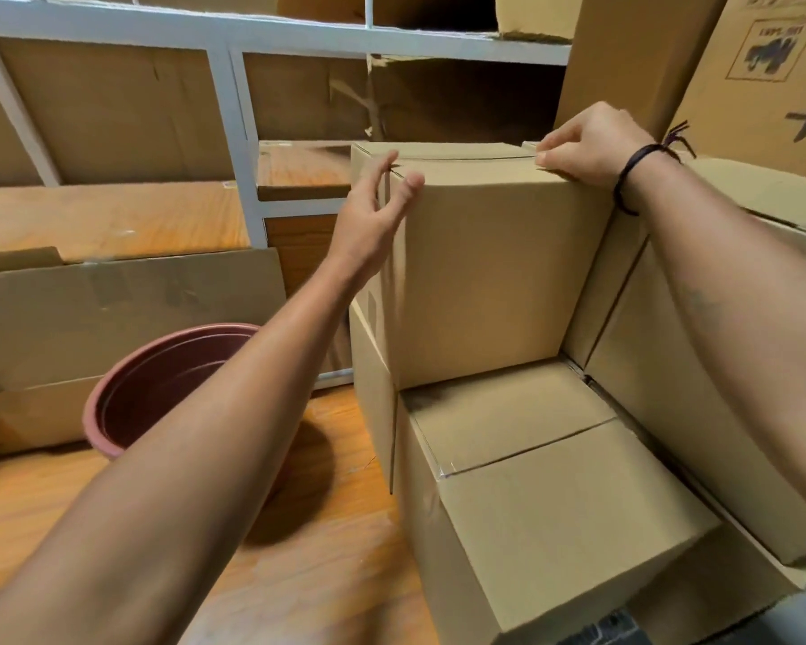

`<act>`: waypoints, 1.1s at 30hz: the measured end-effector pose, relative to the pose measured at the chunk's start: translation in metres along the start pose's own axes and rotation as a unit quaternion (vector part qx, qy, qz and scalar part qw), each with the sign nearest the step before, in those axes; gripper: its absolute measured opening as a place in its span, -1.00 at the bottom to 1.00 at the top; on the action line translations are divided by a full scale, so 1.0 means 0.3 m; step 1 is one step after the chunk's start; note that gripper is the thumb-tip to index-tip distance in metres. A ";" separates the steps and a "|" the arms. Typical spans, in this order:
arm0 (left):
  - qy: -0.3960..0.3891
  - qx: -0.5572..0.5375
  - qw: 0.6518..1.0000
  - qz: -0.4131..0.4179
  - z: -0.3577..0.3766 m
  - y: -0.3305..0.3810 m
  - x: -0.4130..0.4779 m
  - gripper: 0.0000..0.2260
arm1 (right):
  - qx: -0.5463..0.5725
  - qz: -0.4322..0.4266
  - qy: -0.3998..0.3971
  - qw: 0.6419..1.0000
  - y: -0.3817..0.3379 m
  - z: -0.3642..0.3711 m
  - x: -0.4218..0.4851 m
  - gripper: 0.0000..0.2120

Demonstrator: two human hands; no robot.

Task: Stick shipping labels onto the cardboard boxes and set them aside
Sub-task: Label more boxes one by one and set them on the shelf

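Touching the top left corner of the upper cardboard box (494, 272) with the straight, loosely spread fingers (410, 183) of the left hand (368, 221), holding nothing; gripping that box's top right edge with the curled fingers of the right hand (587, 146), a dark bracelet (624, 179) on the wrist. Stacked on 1 lower box (554, 505), mid-right in the scene, with more boxes (717, 365) touching on the right. Farther out: a reddish-brown pot (159, 384) on the wooden floor (322, 574) at near left, flattened cardboard (112, 309) behind it, a white rack (243, 132) at the far side.
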State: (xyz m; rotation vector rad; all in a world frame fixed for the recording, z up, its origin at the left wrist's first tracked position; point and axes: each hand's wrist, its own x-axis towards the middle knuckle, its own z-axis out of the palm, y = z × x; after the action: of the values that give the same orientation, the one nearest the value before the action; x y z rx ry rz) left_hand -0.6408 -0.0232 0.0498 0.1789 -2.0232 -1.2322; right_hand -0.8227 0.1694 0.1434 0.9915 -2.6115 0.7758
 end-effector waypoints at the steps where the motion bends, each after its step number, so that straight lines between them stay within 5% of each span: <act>1: 0.005 0.004 1.000 0.012 0.011 -0.008 -0.006 -0.03 | 0.001 -0.015 0.009 1.000 -0.006 0.008 -0.017 -0.64; 15: 0.015 0.046 0.995 0.082 0.067 -0.085 -0.019 -0.11 | -0.035 -0.084 0.027 0.995 0.017 0.120 -0.063 -0.41; 33: 0.035 0.066 0.996 0.049 0.051 -0.107 0.000 -0.14 | -0.017 -0.071 0.040 0.997 -0.026 0.157 -0.011 -0.44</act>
State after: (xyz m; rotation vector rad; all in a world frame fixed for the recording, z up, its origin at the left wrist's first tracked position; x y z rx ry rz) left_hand -0.6587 -0.0293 0.0198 0.1813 -2.0281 -1.0199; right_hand -0.8165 0.1400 0.1060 1.0984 -2.4475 0.7187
